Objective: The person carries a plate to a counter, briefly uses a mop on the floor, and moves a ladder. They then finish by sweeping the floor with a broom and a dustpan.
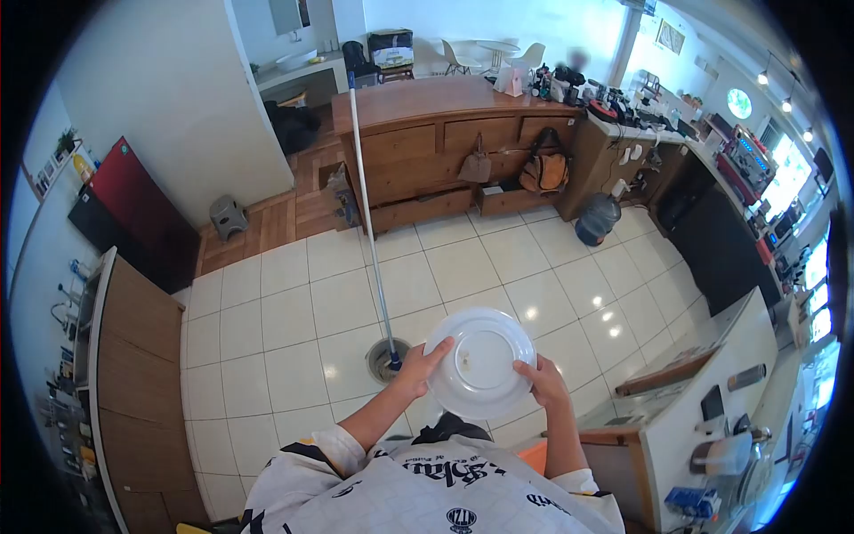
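Both of my hands grip a round white plate by opposite edges, in front of my shirt. My left hand closes on the left rim with its thumb on the upper face. On the right rim, my right hand holds it the same way. A small brownish mark shows left of the plate's middle. Just beyond my left hand a bucket stands on the floor, with a long pale pole rising from it and leaning toward the wooden counter.
A counter with cups and a dark flat object runs along my right. The wooden counter ahead has bags hanging on it; a water jug stands nearby. A grey stool and a red fridge are at left.
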Demonstrator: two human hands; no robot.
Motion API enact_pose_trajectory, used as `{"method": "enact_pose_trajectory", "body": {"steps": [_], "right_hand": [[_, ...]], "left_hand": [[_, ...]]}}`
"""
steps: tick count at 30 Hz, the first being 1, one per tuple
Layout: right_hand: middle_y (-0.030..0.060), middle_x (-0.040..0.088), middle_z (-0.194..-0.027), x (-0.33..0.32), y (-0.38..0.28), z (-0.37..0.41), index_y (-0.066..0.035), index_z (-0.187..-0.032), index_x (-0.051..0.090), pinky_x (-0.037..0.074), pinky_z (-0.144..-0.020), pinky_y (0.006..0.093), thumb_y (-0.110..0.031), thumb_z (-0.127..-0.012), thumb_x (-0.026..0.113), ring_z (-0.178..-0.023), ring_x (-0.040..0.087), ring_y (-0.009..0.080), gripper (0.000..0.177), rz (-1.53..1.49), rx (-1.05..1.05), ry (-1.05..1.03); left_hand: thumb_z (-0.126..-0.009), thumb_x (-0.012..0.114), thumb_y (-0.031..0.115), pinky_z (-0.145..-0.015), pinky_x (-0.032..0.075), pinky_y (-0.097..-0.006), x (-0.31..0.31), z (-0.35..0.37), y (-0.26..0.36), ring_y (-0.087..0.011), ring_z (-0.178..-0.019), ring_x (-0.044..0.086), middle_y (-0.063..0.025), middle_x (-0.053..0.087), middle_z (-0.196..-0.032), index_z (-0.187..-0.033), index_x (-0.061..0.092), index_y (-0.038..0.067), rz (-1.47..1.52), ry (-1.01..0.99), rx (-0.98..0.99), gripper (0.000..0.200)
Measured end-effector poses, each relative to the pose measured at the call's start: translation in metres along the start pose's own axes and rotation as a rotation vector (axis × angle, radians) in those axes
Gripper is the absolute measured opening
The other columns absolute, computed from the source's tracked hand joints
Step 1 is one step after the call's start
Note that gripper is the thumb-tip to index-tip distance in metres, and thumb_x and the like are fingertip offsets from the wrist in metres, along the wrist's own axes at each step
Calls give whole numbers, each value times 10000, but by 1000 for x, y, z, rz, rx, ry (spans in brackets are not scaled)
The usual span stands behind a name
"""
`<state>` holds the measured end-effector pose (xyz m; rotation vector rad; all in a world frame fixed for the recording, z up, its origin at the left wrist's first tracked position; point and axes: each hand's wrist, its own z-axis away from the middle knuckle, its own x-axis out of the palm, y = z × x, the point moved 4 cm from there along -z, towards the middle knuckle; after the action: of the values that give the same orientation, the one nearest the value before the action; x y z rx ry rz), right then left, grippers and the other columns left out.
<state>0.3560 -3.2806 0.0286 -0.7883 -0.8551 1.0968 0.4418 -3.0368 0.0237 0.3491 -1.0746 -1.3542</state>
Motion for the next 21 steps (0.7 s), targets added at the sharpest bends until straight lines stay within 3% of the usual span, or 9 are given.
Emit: {"method": "enact_pose_trajectory", "body": {"steps": [9,12,21], "right_hand": [[132,592,-1023,-43,-124,-187,75,-1179,460,487,-782,311,-244,-745,730,-910,590,197,603,6,28,-99],[109,615,-910,-44,-161,-247,68,-1094,516,512,-601,293,-290,-708,754,-743,611,171,578,4,-24,-54],[126,606,-1012,-41,-282,-452,56,-1149,492,518,-708,333,-286,-724,743,-865,612,202,601,76,-16,-28]], "left_hand": [[-761,714,387,-772,514,-374,61,-174,108,-230,-891,614,-138,616,-1007,-1097,542,-63,42,-4,13,588],[-790,691,350,-770,521,-372,67,-242,140,-220,-875,616,-130,610,-1020,-1133,515,-47,10,11,28,553],[-785,699,343,-802,506,-357,82,-462,269,-218,-913,598,-138,593,-1053,-1154,489,-56,18,-37,58,583]]}}
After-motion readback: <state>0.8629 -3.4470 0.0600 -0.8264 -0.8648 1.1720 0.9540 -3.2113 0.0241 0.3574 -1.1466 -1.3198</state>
